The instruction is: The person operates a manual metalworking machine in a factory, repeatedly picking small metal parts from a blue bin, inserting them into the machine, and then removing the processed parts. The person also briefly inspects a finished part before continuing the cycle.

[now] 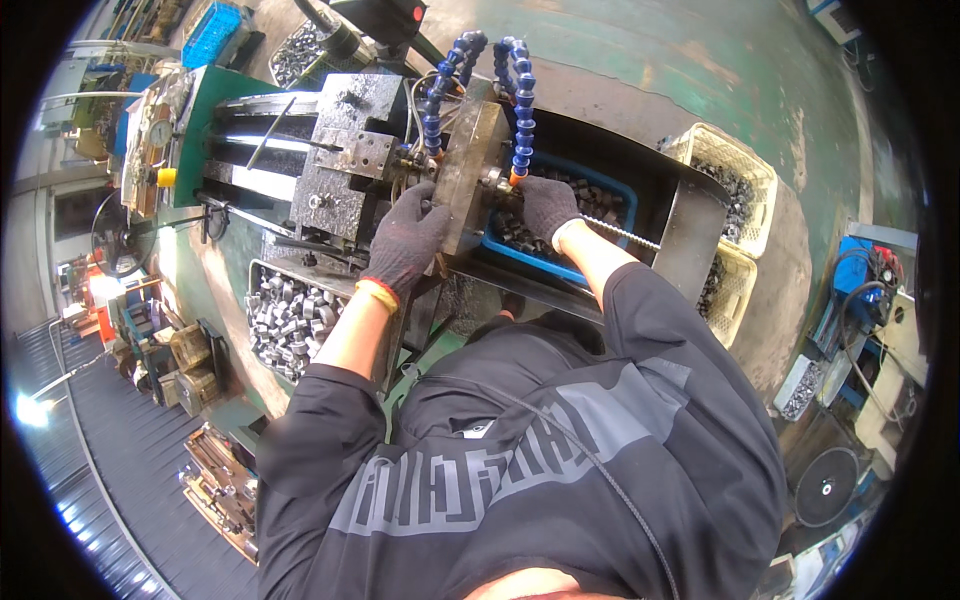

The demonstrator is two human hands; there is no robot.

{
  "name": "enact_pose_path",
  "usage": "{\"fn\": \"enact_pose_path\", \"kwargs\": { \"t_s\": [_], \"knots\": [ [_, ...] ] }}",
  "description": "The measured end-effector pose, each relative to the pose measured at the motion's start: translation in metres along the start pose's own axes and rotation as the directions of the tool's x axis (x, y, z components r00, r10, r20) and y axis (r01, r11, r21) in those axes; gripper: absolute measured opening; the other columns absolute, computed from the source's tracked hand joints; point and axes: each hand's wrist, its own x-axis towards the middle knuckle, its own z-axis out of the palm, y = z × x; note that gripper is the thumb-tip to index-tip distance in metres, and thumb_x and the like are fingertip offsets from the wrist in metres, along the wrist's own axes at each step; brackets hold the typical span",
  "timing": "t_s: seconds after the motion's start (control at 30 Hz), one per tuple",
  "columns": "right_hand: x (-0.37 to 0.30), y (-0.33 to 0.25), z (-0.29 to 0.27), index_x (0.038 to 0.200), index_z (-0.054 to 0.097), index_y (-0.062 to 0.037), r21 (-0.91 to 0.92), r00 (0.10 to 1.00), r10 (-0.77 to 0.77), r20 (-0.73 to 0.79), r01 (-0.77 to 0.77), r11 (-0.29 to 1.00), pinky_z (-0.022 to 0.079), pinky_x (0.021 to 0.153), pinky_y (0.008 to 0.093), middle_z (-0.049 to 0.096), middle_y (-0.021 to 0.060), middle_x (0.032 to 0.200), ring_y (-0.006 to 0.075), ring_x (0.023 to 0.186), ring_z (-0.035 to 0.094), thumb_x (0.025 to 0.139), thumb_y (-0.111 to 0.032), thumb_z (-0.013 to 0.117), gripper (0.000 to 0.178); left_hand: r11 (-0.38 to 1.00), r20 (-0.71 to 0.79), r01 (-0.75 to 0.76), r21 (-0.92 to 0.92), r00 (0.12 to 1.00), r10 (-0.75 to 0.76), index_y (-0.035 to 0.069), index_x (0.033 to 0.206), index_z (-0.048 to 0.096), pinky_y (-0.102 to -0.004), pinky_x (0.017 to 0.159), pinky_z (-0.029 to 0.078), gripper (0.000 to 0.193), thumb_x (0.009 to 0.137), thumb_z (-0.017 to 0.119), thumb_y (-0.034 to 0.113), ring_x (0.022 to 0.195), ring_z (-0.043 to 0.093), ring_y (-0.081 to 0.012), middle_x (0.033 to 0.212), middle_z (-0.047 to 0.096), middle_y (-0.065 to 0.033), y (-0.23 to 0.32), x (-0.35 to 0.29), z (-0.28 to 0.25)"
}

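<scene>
A small metal fitting [497,178] sits at the upper centre of the frame, just off the right face of a heavy steel block [470,180], its long axis running roughly left to right. A gloved right hand [548,208] is the nearer of the two, its curled fingertips at the fitting's outer end, so the piece lies to the left and slightly up from that grip. Across the block, the gloved left hand [408,240] rests with bent fingers beside its left face. The gloves hide their own undersides, so whether either clasps a part cannot be told. Segmented blue coolant hoses [523,100] arch above the block. Below the right hand, a blue tray [530,259] holds dark metal pieces, with a ridged silvery rod [620,232] slanting over it. Cream crates [762,195] stand at right; a basket [252,290] of bright parts sits at left of centre.
</scene>
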Motion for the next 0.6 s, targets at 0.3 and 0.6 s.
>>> {"fn": "enact_pose_path", "kwargs": {
  "t_s": [0.3,0.6],
  "knots": [
    [-0.009,0.01,-0.014,0.125,0.074,-0.0064,-0.056,0.995,-0.096,-0.039,0.094,0.994,0.061,0.085,0.048,0.078,0.0187,0.103,0.0386,0.098,0.076,0.099,-0.016,0.069,0.028,0.611,-0.484,-0.339,0.716,0.39,0.783,0.0,0.156,0.056,-0.0438,0.12,0.048,0.06,0.102,0.079,0.016,0.144,0.058,-0.0314,0.158,0.058,-0.0209,-0.026,-0.052,-0.11],
    [-0.183,0.125,-0.03,0.137,0.07,-0.007,-0.019,1.0,0.001,-0.014,-0.001,1.0,0.06,0.09,0.0499,0.078,0.0169,0.11,0.0366,0.104,0.075,0.103,-0.035,0.069,0.044,0.987,-0.575,-0.106,-0.12,0.818,0.018,-0.001,0.129,0.075,-0.03,0.096,0.055,0.036,0.111,0.071,0.03,0.103,0.068,-0.0161,0.11,0.076,-0.0073,-0.059,-0.042,-0.098]
  ]
}}
